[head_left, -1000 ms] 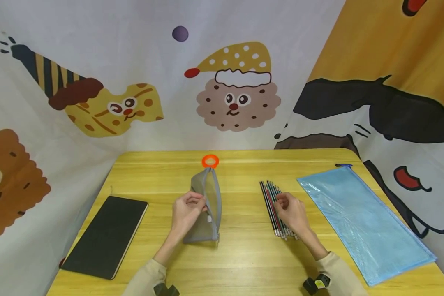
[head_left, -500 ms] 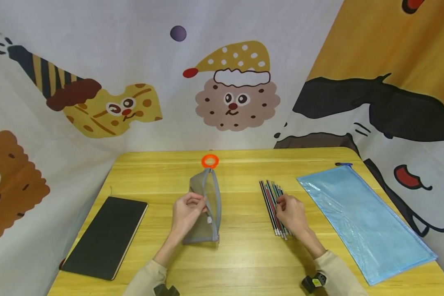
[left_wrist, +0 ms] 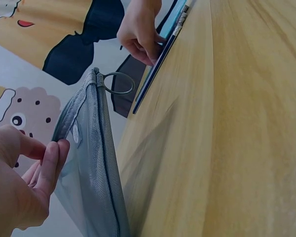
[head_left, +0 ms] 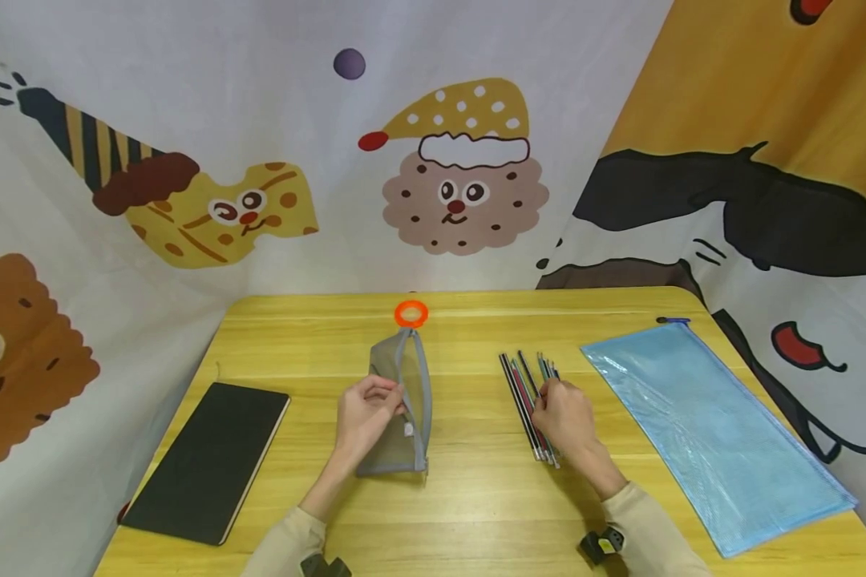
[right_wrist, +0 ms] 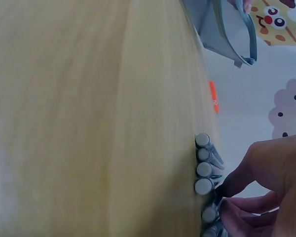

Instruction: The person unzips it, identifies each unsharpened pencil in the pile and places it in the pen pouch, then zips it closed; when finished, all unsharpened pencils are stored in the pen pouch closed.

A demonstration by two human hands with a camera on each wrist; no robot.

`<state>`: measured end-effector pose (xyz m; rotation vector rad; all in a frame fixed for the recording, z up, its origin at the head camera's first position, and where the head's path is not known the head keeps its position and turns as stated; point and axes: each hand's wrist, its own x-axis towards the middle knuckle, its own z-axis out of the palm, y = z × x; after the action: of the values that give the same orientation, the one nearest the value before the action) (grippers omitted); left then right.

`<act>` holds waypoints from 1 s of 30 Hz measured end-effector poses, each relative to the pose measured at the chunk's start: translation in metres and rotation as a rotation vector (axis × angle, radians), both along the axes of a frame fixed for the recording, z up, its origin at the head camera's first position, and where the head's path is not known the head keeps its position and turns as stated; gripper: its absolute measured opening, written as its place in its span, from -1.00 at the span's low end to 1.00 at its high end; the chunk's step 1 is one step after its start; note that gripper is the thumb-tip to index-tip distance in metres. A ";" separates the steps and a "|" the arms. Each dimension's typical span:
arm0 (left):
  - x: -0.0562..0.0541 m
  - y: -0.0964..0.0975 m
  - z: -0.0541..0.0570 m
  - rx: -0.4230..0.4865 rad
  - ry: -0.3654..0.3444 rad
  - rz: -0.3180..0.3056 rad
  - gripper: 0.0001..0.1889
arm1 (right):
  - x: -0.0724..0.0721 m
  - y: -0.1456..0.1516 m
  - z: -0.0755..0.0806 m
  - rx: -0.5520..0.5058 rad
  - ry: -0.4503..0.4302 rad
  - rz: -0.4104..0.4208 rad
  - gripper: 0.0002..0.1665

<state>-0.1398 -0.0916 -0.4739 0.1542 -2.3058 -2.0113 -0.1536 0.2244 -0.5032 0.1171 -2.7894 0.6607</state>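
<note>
A grey mesh pencil case (head_left: pixel 390 441) stands upright with its zipped top gaping. My left hand (head_left: pixel 364 417) pinches one edge of that opening between thumb and fingers, as the left wrist view shows at the case's rim (left_wrist: pixel 64 126). To the right lies a row of pencils (head_left: pixel 520 406), dark ones with a red one among them. My right hand (head_left: pixel 566 417) is down on this row with fingers curled. In the right wrist view its thumb and fingers close around a pencil beside several others, whose pale ends (right_wrist: pixel 203 169) face the camera. The hand hides exactly how many it pinches.
A black notebook (head_left: pixel 205 461) lies at the left of the wooden table (head_left: pixel 462 521). On the right is a blue translucent zip folder (head_left: pixel 714 433). An orange ring (head_left: pixel 411 313) is attached at the far end of the case. A printed cloth (head_left: pixel 317 272) hangs behind.
My right hand has shifted slightly left and its fingers have turned further down among the pencils. The pencils have spread, with a gap at their far ends. The left hand and case stay put.
</note>
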 end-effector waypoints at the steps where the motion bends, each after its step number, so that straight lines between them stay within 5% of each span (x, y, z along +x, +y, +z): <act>1: 0.000 0.000 0.000 0.000 -0.002 0.000 -0.93 | 0.000 0.000 0.000 0.020 0.008 0.003 -0.96; 6: 0.000 0.002 0.001 0.010 -0.001 0.001 -0.93 | 0.000 -0.001 0.003 0.015 -0.021 0.009 -0.95; 20: 0.000 0.004 0.003 0.027 -0.001 -0.002 -0.92 | 0.004 0.010 0.026 -0.284 -0.188 0.029 -0.75; 30: 0.000 0.005 0.006 0.058 -0.017 -0.007 -0.93 | 0.010 -0.015 0.045 -0.487 -0.367 0.082 -0.74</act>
<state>-0.1395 -0.0864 -0.4682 0.1680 -2.2621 -2.0888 -0.1433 0.2096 -0.4583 0.0118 -2.8656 1.4903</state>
